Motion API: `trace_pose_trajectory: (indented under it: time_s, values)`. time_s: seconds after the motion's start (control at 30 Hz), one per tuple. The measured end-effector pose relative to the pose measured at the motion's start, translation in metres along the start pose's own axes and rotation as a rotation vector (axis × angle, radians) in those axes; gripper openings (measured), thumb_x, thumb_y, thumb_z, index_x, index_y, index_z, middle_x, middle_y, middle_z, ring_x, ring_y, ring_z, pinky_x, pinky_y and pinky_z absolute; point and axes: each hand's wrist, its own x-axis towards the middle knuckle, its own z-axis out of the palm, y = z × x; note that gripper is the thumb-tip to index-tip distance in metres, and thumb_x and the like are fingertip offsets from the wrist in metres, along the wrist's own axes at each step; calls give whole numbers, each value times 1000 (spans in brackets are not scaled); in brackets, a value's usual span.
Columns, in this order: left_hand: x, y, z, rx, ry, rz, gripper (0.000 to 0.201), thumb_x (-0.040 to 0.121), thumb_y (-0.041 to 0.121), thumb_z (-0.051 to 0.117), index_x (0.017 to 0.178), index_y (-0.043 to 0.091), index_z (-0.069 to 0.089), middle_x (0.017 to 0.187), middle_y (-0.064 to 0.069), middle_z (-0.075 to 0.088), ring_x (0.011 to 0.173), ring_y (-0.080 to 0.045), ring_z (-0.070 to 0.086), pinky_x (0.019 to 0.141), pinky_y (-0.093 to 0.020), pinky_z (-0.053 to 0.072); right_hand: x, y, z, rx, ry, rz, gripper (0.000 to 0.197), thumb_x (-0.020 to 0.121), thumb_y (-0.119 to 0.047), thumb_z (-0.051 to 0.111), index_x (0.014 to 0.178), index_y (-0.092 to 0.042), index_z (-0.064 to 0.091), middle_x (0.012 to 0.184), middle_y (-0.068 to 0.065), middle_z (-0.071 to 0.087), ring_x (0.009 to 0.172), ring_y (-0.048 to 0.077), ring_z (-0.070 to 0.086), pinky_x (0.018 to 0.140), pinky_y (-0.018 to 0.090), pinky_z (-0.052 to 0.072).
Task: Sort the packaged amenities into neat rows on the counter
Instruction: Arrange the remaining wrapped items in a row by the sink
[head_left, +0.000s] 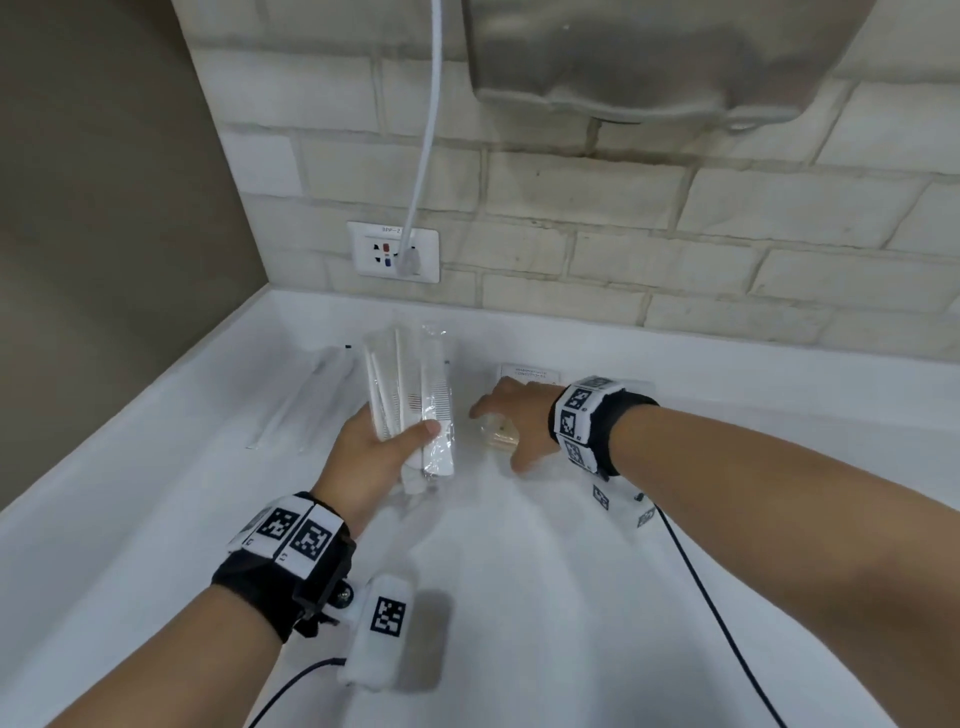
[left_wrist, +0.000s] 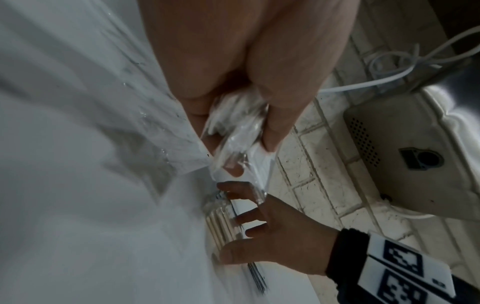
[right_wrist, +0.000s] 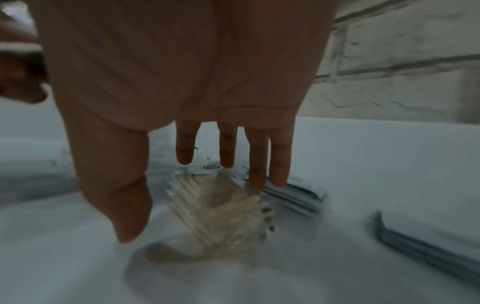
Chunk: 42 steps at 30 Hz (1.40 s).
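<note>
The left hand (head_left: 375, 451) is gripping a bundle of clear-wrapped combs (head_left: 410, 395), thumb curling across the front, lifted above the white tabletop (head_left: 519, 597). The right hand (head_left: 511, 421) is spreading straight fingers over a clear pack of cotton swabs (right_wrist: 218, 211) lying on the tabletop; the hand is hiding most of it in the head view. A flat white packet (head_left: 530, 371) behind it is carrying print too blurred to read.
</note>
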Motion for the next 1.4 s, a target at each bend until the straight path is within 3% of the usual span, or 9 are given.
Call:
trace_pose_trajectory:
  time_s: [0.13, 0.33, 0.53, 0.67, 0.83, 1.0, 1.1, 1.17, 1.4]
  values:
    - [13, -3, 2, 29, -28, -5, 31, 86, 13, 70, 116, 15, 65, 102, -6, 75, 88, -24, 73, 65, -33, 56, 17, -3, -4, -89, -90, -39, 80, 72, -17, 70, 140, -37, 33, 134, 3, 32, 87, 27, 56, 70, 32, 47]
    - [20, -9, 6, 15, -38, -10, 28, 86, 12, 69, 114, 15, 66, 98, -3, 75, 80, -15, 72, 58, -23, 53, 24, -4, -2, -150, -88, -86, 60, 78, -8, 64, 131, -30, 48, 130, 6, 39, 87, 27, 51, 67, 31, 41]
    - [20, -14, 6, 24, -32, -45, 29, 85, 17, 72, 113, 20, 67, 104, -5, 75, 96, -30, 72, 80, -57, 57, 27, -2, -1, -150, -59, -110, 54, 81, -8, 62, 130, -28, 53, 128, 9, 42, 105, 32, 55, 69, 29, 38]
    - [19, -14, 5, 47, -15, -52, 27, 84, 18, 73, 111, 21, 68, 102, -5, 76, 94, -31, 72, 78, -64, 54, 27, -2, 1, -129, -38, -106, 50, 80, -7, 61, 125, -27, 56, 125, 8, 44, 101, 30, 55, 69, 29, 37]
    - [17, -13, 6, 54, -6, -54, 25, 85, 18, 72, 110, 21, 68, 100, -4, 76, 92, -30, 73, 77, -58, 58, 24, -3, 1, -122, -31, -105, 47, 80, -7, 60, 123, -26, 57, 121, 7, 45, 94, 26, 52, 68, 28, 36]
    - [18, -12, 9, 45, -24, -41, 27, 86, 16, 71, 112, 19, 67, 99, -4, 76, 86, -25, 73, 60, -34, 57, 22, -4, 0, -124, -28, -107, 46, 79, -8, 60, 120, -28, 57, 112, 4, 44, 86, 25, 48, 65, 29, 37]
    - [20, -13, 10, 42, -22, -40, 27, 85, 15, 72, 112, 18, 67, 99, -5, 76, 88, -26, 73, 63, -36, 58, 21, -4, -1, -119, -37, -102, 48, 79, -8, 60, 122, -28, 56, 117, 4, 45, 84, 24, 48, 56, 24, 34]
    - [20, -12, 11, 30, -25, -40, 28, 85, 14, 72, 113, 16, 67, 101, -7, 75, 89, -27, 73, 67, -42, 60, 20, -4, -1, -111, -38, -96, 55, 79, -9, 61, 129, -29, 50, 122, 5, 45, 95, 28, 56, 62, 26, 38]
    - [15, -8, 12, -8, -59, -28, 29, 86, 11, 71, 114, 13, 66, 102, -9, 75, 87, -25, 74, 61, -33, 57, 1, -2, -7, -25, 71, -46, 84, 74, -24, 72, 145, -31, 26, 136, 0, 41, 117, 25, 53, 87, 36, 49]
